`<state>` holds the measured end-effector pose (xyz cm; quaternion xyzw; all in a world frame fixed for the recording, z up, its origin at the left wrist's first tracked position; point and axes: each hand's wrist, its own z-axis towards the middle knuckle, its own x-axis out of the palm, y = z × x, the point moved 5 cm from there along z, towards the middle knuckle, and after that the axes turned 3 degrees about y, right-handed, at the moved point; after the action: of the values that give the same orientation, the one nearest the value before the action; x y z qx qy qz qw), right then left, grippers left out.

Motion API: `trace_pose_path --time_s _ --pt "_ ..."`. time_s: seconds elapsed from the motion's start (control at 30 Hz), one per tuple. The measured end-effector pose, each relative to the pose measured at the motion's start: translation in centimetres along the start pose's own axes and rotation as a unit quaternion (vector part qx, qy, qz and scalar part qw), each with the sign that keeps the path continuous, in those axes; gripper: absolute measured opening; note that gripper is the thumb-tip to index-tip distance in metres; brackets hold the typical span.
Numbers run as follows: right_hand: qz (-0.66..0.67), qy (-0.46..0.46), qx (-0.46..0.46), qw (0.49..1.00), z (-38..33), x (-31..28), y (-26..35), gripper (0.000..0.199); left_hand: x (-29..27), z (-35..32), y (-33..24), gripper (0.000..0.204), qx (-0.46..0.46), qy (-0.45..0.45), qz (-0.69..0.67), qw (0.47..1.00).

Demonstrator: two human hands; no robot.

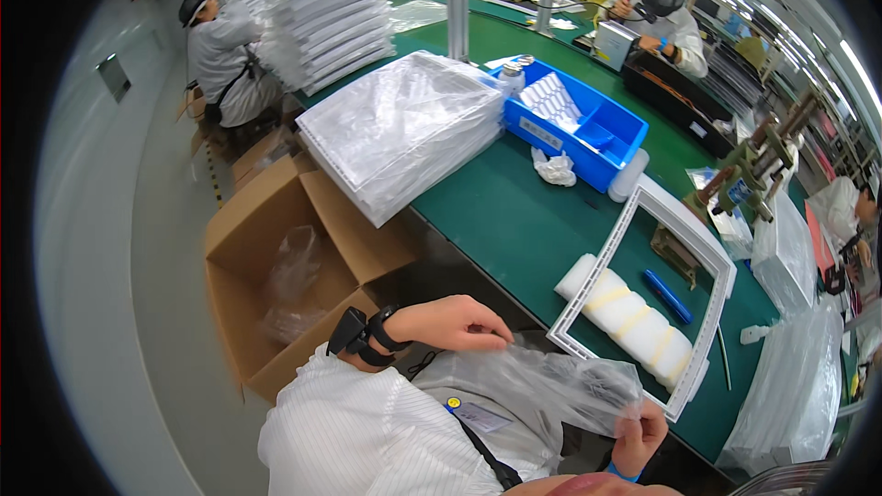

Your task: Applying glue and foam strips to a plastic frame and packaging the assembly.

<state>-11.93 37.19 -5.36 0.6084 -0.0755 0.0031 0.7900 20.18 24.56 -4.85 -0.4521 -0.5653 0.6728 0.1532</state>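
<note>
Between my hands a clear plastic bag (560, 381) hangs stretched over my lap, in front of the table edge. My left hand (459, 323) pinches its left end, fingers curled. At the other end my right hand (640, 434) grips the bag's corner. Just beyond the bag, a white rectangular frame (588, 289) lies on the green table (501, 211). A white foam roll (634, 320) with yellowish bands and a blue marker (668, 296) show through the frame's opening.
An open cardboard box (266, 266) holding crumpled plastic stands at my left. Bagged flat panels (404, 124) are stacked on the table's left, with a taller stack (322, 23) behind. A blue divided bin (588, 133) and a green press (749, 179) stand further back. Co-workers sit around.
</note>
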Motion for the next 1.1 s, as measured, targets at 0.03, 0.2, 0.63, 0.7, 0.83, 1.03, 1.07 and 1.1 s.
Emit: trace_pose_path --time_s 0.03,0.2,0.63,0.7,0.83,1.03,1.07,1.1 --pt "-0.006 0.006 0.014 1.0 -0.1 0.6 -0.4 0.003 -0.1 0.0 1.1 0.023 -0.001 -0.005 0.0 1.0" --pt "-0.215 0.221 -0.018 0.951 3.5 11.1 0.5 0.022 0.5 -0.5 0.6 0.034 0.068 -0.037 0.002 0.997" --pt "-0.217 0.309 0.027 0.926 4.2 13.5 -1.7 0.027 0.0 -2.6 -0.3 0.019 -0.005 0.043 -0.152 0.987" --pt "-0.202 0.389 0.079 0.895 3.6 13.1 -2.3 0.03 -1.2 -2.6 -1.2 0.013 0.006 0.026 -0.188 0.982" --pt "-0.237 0.47 0.12 0.842 2.6 12.7 -4.9 0.029 -2.9 -3.9 -1.2 0.01 0.03 -0.037 -0.187 0.981" --pt "-0.439 0.342 0.154 0.816 3.3 10.9 -7.1 0.047 -1.4 -3.7 -0.4 0.015 -0.064 0.079 -0.15 0.984" --pt "-0.439 0.337 0.154 0.819 3.2 10.7 -7.2 0.047 -0.9 -3.7 -0.4 0.017 -0.086 0.119 -0.129 0.981" --pt "-0.451 0.327 0.158 0.815 3.1 10.3 -7.5 0.048 -0.4 -3.7 -0.3 0.021 -0.08 0.146 -0.107 0.98"
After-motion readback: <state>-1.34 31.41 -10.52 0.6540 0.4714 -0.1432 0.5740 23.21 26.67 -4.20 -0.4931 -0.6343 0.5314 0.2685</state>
